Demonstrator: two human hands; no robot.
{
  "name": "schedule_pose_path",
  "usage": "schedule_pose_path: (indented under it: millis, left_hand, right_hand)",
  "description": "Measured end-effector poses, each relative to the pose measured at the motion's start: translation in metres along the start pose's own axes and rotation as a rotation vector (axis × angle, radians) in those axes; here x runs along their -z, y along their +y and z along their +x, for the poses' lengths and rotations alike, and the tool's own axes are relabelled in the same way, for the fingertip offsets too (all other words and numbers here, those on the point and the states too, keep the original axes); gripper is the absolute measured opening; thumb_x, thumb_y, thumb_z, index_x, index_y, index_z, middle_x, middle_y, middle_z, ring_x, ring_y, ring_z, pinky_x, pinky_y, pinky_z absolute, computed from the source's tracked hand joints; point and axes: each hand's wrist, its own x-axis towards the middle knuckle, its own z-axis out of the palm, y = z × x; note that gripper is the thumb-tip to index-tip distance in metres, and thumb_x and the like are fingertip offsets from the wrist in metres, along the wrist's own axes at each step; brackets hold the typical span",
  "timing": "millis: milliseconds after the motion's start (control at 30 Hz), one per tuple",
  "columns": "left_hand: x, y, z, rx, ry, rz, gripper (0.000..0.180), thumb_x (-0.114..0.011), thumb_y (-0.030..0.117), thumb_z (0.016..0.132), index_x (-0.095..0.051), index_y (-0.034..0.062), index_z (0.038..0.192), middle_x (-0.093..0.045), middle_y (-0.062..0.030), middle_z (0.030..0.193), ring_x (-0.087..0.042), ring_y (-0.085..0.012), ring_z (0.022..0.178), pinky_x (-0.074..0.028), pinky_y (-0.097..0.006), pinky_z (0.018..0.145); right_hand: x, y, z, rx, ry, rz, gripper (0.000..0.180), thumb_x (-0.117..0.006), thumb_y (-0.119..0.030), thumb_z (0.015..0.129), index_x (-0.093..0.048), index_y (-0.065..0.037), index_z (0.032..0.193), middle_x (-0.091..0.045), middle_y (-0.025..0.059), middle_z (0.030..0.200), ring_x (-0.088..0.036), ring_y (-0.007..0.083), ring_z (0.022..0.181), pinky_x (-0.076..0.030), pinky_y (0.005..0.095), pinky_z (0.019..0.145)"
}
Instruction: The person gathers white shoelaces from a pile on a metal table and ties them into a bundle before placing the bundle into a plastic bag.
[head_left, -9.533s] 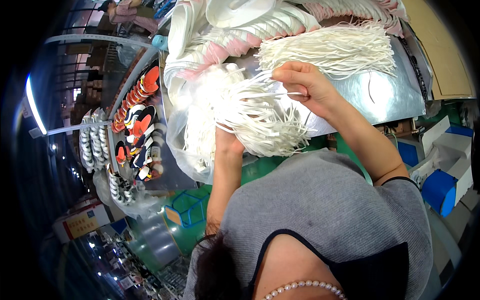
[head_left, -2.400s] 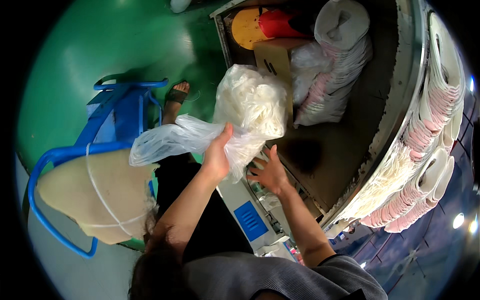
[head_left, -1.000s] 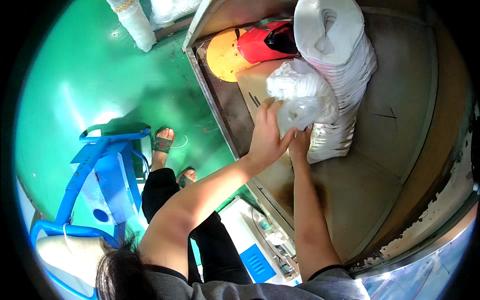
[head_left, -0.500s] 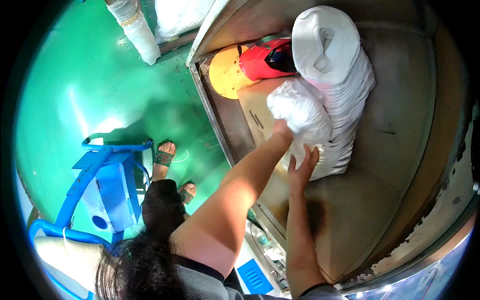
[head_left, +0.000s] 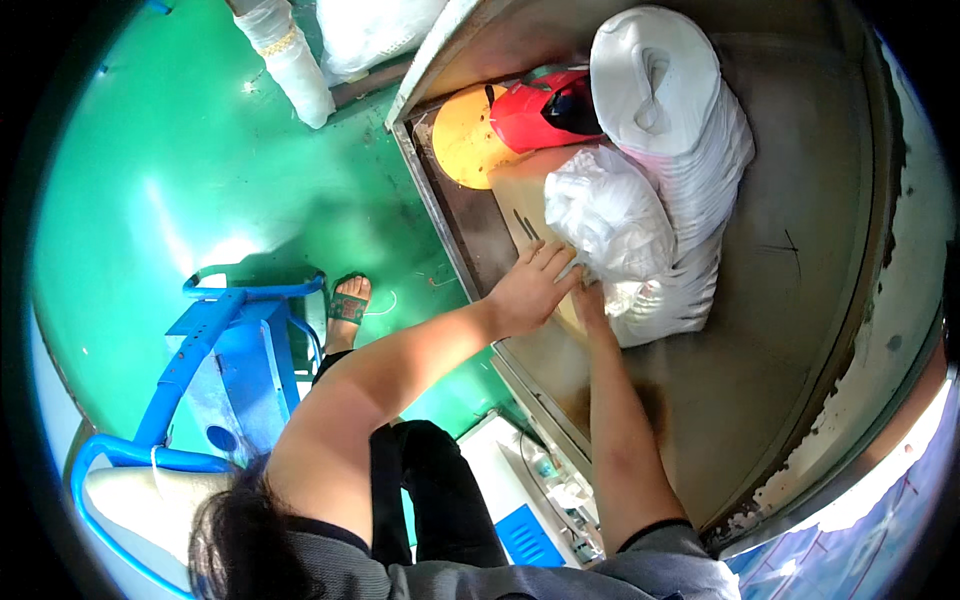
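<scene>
A white, crinkled plastic bag with soft white contents lies against a leaning stack of white oval pieces, which look like cloth or paper with a slit in the middle. My left hand is at the bag's near end, fingers bent and closed on its gathered edge. Close beside it, my right hand is also closed at that edge, its fingertips partly hidden. Beneath the bag a brown cardboard sheet with dark marks shows in part.
A yellow disc and a red object with a dark opening sit at the worktop's far left. The worn metal worktop has a raised rim. On the green floor to the left stands a blue-framed chair. White wrapped bundles lie beyond.
My left hand has drawn back from the bag's side toward me, and my right hand has closed beside it. The bag now looks looser and more crumpled at the top.
</scene>
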Motion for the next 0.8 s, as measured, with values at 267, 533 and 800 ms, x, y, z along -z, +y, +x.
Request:
schedule_pose_path:
  millis: [267,533,800]
  left_hand:
    - [-0.019,-0.018,0.056,-0.074,-0.465,0.21,0.045,-0.066,0.034,0.075,-0.057,0.0193,0.116,-0.05,0.0016,0.125,-0.032,-0.0247,0.125,-0.02,-0.04,0.109]
    - [-0.013,0.003,0.049,-0.159,-0.462,0.441,0.039,-0.055,0.025,0.081,-0.057,0.0192,0.12,-0.047,-0.0057,0.128,-0.034,-0.0277,0.126,-0.021,-0.042,0.109]
    - [0.166,0.058,-0.076,0.199,-0.471,-0.006,0.048,-0.054,0.014,0.078,-0.048,0.0046,0.125,-0.042,-0.0233,0.129,-0.041,-0.0407,0.117,-0.038,-0.048,0.093]
  right_hand:
    - [-0.014,0.014,-0.033,0.072,0.117,-0.612,0.067,-0.062,-0.025,0.084,-0.029,0.004,0.135,-0.039,0.0253,0.134,-0.036,0.0394,0.125,-0.029,0.0415,0.105]
    - [-0.032,-0.068,-0.158,0.327,0.419,-0.488,0.06,-0.063,0.001,0.075,-0.038,-0.002,0.129,-0.047,0.0183,0.116,-0.046,0.0338,0.11,-0.034,0.0395,0.098]
    - [-0.03,-0.172,-0.27,0.323,-0.145,-0.16,0.043,-0.059,-0.013,0.083,-0.045,-0.005,0.123,-0.043,0.0196,0.123,-0.045,0.0366,0.114,-0.041,0.0403,0.093]
